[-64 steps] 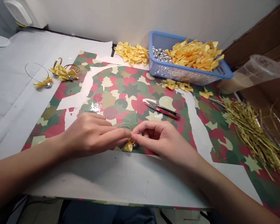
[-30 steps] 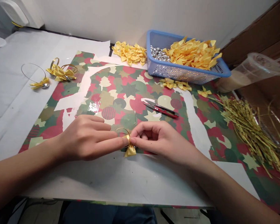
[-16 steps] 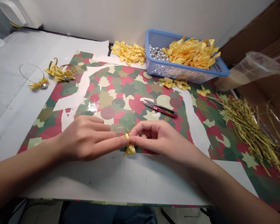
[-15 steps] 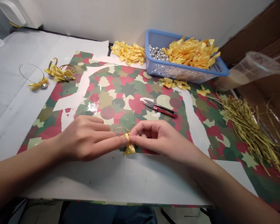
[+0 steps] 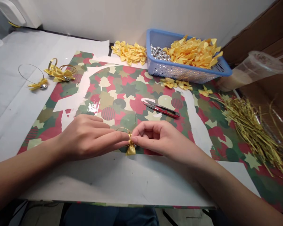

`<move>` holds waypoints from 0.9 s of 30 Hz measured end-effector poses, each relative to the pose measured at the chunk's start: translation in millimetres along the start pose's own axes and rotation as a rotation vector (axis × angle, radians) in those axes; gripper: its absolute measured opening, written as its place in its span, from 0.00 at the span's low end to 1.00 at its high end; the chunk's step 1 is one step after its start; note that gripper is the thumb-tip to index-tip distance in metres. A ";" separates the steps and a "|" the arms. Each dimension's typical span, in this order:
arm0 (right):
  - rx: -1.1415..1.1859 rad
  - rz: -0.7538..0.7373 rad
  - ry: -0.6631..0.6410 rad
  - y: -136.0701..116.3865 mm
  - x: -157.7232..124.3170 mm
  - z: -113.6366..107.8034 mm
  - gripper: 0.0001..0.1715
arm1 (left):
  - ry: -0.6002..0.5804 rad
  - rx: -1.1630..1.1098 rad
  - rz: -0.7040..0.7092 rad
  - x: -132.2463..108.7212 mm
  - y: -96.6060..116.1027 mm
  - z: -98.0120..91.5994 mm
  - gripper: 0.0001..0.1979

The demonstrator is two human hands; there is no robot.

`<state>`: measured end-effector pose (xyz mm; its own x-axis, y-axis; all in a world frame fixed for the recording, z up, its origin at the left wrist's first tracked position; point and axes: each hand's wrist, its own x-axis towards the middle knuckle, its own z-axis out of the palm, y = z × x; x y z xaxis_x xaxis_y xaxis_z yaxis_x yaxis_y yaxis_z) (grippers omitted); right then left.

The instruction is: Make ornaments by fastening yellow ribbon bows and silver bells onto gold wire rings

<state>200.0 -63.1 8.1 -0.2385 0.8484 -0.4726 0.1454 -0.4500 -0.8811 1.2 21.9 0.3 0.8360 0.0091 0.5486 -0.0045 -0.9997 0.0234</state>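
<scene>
Between both hands, near the front edge of the patterned paper, is a yellow ribbon bow (image 5: 131, 150) with a thin gold loop (image 5: 123, 128) and a small silver bell (image 5: 135, 145). My left hand (image 5: 87, 138) comes from the left, its fingertips closed on the bow's left side by the loop. My right hand (image 5: 155, 135) pinches the bow's middle from the right with thumb and forefinger. The fingers hide most of the bow's centre. Thread snips (image 5: 161, 109) with red handles lie just beyond my right hand.
At the back, a blue basket (image 5: 188, 70) holds yellow bows and silver bells. More bows (image 5: 129, 52) are heaped beside it. Looped bows with bells (image 5: 61, 73) lie at the left. Gold twist ties (image 5: 252, 131) and a tilted plastic cup (image 5: 254, 70) are on the right.
My left fingers have shifted slightly, with the forefinger raised and the thumb now showing below it. The bell shows more beside the bow. My right hand keeps its pinch.
</scene>
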 end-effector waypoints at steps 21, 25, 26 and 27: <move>-0.024 0.002 0.018 -0.1 1.4 1.3 0.16 | -0.064 -0.016 -0.033 -8.9 2.8 5.2 0.08; -0.056 0.000 0.037 0.4 1.1 1.9 0.14 | -0.124 -0.033 -0.097 -13.2 2.6 4.9 0.09; -0.065 -0.001 0.041 0.4 1.0 2.0 0.14 | -0.133 -0.040 -0.114 -14.2 2.3 4.9 0.09; -0.072 -0.001 0.042 0.3 0.9 2.1 0.13 | -0.135 -0.046 -0.121 -15.0 1.8 4.9 0.09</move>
<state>197.9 -63.1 7.4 -0.1980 0.8606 -0.4692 0.2144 -0.4291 -0.8775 -8.6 19.8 -12.0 0.8980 0.1231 0.4225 0.0779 -0.9894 0.1226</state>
